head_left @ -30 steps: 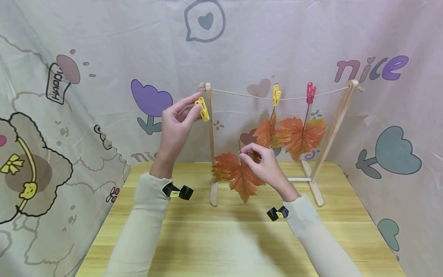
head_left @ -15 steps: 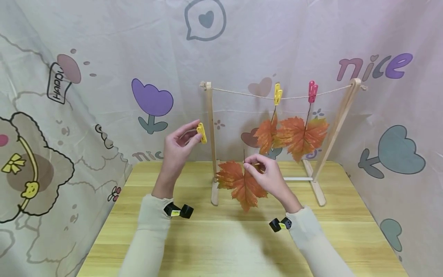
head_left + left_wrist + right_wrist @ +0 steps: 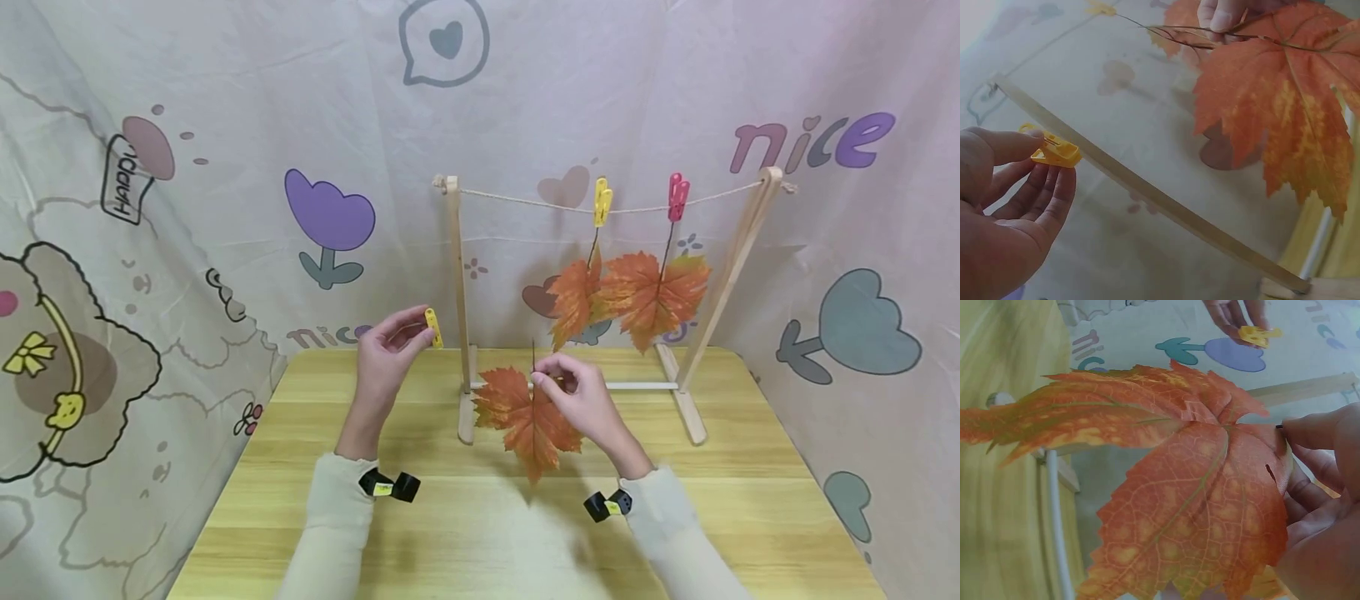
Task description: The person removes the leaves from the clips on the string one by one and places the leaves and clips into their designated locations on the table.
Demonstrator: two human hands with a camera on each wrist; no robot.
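My left hand [image 3: 386,358] pinches a yellow clothespin [image 3: 433,328] between thumb and fingers, left of the wooden stand's left post. In the left wrist view the clothespin [image 3: 1054,150] lies across the fingertips. My right hand [image 3: 581,396] pinches an orange artificial maple leaf [image 3: 525,421] near the base of its stem, the stem pointing up. In the right wrist view this leaf [image 3: 1191,494] spreads wide and hides part of the fingers. Two more leaves hang from the string behind, one leaf [image 3: 576,296] under a yellow clothespin [image 3: 602,202], another leaf [image 3: 656,296] under a pink clothespin [image 3: 678,198].
A wooden stand [image 3: 459,283] holds a string [image 3: 517,200] between two posts, with a white bar [image 3: 641,386] low between its feet. It stands at the back of the wooden table [image 3: 480,533]. A printed cloth [image 3: 247,100] hangs behind.
Both hands have come down, the left by more, with the yellow clothespin still in it. The right hand and its leaf have lowered and shifted slightly right.
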